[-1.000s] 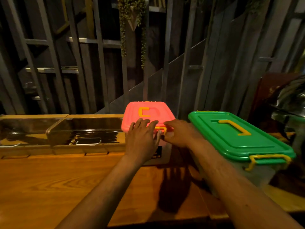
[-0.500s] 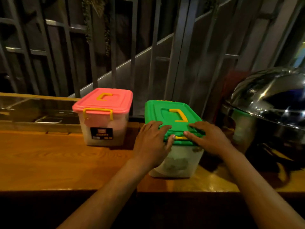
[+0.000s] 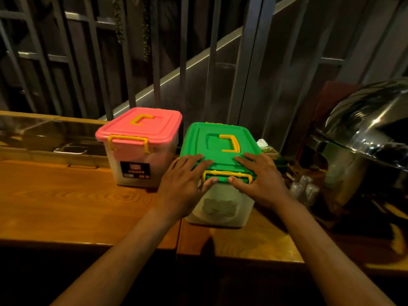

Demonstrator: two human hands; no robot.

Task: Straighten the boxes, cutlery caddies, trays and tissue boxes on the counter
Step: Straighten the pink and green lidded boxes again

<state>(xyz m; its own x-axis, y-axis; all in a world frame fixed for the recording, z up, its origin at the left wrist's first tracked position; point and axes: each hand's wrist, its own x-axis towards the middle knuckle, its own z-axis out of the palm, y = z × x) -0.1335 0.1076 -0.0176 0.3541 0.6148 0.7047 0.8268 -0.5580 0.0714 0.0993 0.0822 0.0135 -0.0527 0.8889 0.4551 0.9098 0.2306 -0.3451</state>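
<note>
From my feed, the green-lidded box [image 3: 220,173] is my landmark. My left hand [image 3: 183,186] covers its near left corner, and my right hand [image 3: 262,182] hides the near right corner and part of the yellow latch [image 3: 227,173]. Behind its right side something pale, perhaps a tissue box [image 3: 266,147], shows only a sliver. Right of it, small clear items [image 3: 304,189] are too dim to identify. The steel dome [image 3: 371,127] further right is cut off by the frame edge. The label [image 3: 135,170] on the pink-lidded box [image 3: 141,146] to its left is unreadable.
</note>
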